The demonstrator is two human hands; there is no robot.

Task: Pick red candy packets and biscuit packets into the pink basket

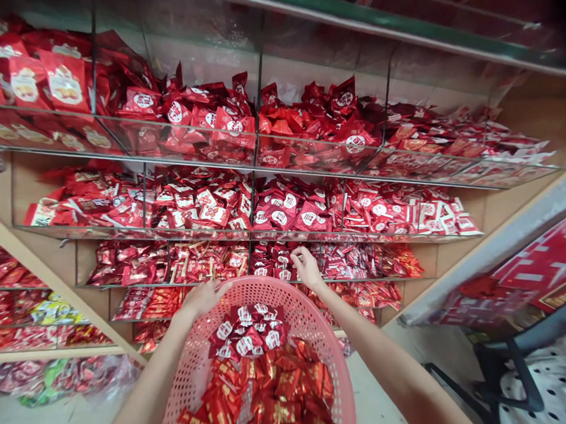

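Evidently placed just below and in front of the shelves (207,230), perhaps to shorten the reach between them and the pink basket (340,362). Inside, at the far end, can see dark red packets (245,332) with white print, lying beside shiny red packets (284,391) with gold print; loosely grouped by kind, likely from being put in by lots. Up at the far left rim, can make out the left hand (204,300) with fingers reaching over the edge, perhaps for steadying; cannot tell from this angle whether clamped on the rim or merely resting. Beyond the rim, see the right hand (308,268), with thumb and finger bent near each other beside small dark packets (267,264) in a lower compartment; cannot tell whether closed on one or empty. Further up, see more red packets behind clear fronts and split by clear dividers (260,53), presumably to stop spilling and mixing without hiding the contents. At the top left, notice big red bags (65,84) standing fairly upright, probably for easy reading. Down at the lower left, find bagged goods (82,378) near the floor.
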